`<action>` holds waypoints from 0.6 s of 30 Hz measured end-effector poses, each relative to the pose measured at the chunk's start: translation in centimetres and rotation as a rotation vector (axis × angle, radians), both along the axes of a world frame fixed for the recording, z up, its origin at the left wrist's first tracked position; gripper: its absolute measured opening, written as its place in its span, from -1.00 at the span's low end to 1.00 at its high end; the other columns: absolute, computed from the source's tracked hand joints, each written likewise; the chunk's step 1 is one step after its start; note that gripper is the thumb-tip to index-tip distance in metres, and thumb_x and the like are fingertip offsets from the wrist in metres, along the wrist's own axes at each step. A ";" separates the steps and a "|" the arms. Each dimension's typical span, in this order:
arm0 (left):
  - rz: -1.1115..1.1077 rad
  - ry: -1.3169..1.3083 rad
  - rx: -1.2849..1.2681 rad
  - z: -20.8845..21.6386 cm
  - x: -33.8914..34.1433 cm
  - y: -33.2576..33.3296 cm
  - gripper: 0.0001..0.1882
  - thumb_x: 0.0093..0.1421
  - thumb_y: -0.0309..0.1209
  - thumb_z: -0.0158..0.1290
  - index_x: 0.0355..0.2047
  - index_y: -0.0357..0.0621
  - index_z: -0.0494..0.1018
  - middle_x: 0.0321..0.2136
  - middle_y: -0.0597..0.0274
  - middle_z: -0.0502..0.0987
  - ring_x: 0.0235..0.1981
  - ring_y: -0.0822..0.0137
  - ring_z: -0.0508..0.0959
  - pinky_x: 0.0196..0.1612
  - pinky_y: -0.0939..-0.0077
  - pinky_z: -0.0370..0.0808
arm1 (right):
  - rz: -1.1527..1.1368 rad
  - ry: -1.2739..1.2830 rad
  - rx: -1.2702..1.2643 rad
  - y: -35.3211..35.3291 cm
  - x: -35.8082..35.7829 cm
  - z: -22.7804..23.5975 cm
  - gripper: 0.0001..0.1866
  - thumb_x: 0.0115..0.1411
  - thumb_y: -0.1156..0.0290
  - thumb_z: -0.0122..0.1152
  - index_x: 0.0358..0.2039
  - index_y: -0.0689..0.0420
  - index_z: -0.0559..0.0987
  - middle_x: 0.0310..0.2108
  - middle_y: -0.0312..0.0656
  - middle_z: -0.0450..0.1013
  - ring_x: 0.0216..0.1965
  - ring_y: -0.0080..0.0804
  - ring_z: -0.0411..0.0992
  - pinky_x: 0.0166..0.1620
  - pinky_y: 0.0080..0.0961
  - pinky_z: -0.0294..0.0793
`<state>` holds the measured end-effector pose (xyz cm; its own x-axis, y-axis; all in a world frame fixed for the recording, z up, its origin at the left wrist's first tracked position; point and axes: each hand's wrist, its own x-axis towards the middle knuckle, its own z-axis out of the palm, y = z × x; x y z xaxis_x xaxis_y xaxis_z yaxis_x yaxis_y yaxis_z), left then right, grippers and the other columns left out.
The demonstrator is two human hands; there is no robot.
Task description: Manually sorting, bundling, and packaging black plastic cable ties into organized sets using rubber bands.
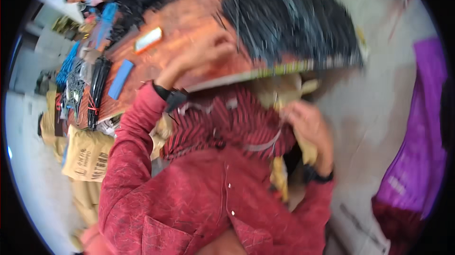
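Both the left hand [204, 55] and the right hand [305, 120] are bare and blurred. The left has its fingers bent, but I cannot tell if they are together on something or apart. The right has its thumb and fingers near each other beside the striped cloth [232, 122] on the lap; whether a thin strand is between them, I also cannot tell. The dark strands [294, 18] lie in a thick heap on the reddish table [199, 6], to the right of the left hand and reaching its near edge. In my judgement, such thin pieces ask for a light fingertip pinch, one piece separated with care, so that its neighbours are not pulled over the edge. It is also better to keep the left sleeve [137, 120] away from the blue bar [121, 80] and the black bundle [98, 94], which lie farther left.
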<state>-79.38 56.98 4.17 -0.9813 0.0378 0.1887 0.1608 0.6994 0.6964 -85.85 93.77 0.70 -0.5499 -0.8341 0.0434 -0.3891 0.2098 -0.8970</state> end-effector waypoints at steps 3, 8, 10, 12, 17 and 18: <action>-0.032 -0.295 0.184 1.7 6.8 0.8 -0.75 0.37 -0.28 0.07 -0.10 -0.20 0.51 -0.29 0.32 0.53 -0.24 0.46 0.51 -0.14 0.49 0.49 | 0.022 -0.112 0.202 -0.2 0.6 1.8 -0.81 0.32 0.48 0.08 -0.16 0.27 0.60 -0.33 -0.17 0.57 -0.24 -0.49 0.55 -0.13 -0.51 0.53; -0.294 -0.773 0.505 -4.9 15.6 1.7 -0.76 0.36 -0.38 0.11 -0.04 -0.25 0.49 -0.22 0.30 0.56 -0.15 0.47 0.54 -0.05 0.53 0.50 | 0.190 -0.127 0.273 2.2 3.9 -5.7 -0.78 0.30 0.41 0.12 -0.10 0.18 0.59 -0.27 -0.10 0.59 -0.23 -0.31 0.58 -0.15 -0.40 0.52; -0.256 -0.825 0.529 -8.0 19.2 1.5 -0.75 0.35 -0.38 0.12 -0.03 -0.26 0.48 -0.20 0.28 0.56 -0.14 0.47 0.54 -0.04 0.53 0.50 | 0.245 -0.119 0.321 3.1 5.6 -7.6 -0.76 0.28 0.38 0.14 -0.08 0.14 0.60 -0.25 -0.06 0.61 -0.22 -0.24 0.59 -0.16 -0.36 0.52; -0.213 -0.883 0.556 -10.3 22.2 1.3 -0.73 0.35 -0.39 0.13 -0.02 -0.27 0.47 -0.19 0.26 0.57 -0.12 0.47 0.55 -0.03 0.53 0.51 | 0.349 -0.138 0.595 4.1 7.2 -8.3 -0.74 0.26 0.37 0.18 -0.05 0.13 0.57 -0.20 -0.07 0.60 -0.15 -0.24 0.58 -0.12 -0.33 0.53; 0.033 -0.670 0.424 -15.1 26.2 1.3 -0.70 0.32 -0.39 0.17 0.00 -0.22 0.46 -0.24 0.27 0.56 -0.16 0.46 0.55 -0.08 0.51 0.51 | 0.374 -0.210 0.724 9.2 11.7 -10.8 -0.62 0.24 0.22 0.28 -0.02 0.14 0.51 -0.11 -0.07 0.55 -0.08 -0.17 0.54 -0.03 -0.36 0.51; 0.083 -0.584 0.368 -15.6 25.8 1.5 -0.70 0.31 -0.39 0.17 0.00 -0.20 0.47 -0.25 0.27 0.55 -0.16 0.44 0.55 -0.08 0.48 0.51 | 0.399 -0.226 0.773 12.7 13.1 -13.2 -0.64 0.25 0.18 0.22 -0.02 0.09 0.54 -0.13 -0.06 0.57 -0.10 -0.13 0.54 -0.03 -0.30 0.51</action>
<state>-53.58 58.49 -11.44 -0.9230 -0.0070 -0.3847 -0.3559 0.3953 0.8468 -72.72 106.50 -12.47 -0.1405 -0.7164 -0.6834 -0.3935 0.6738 -0.6255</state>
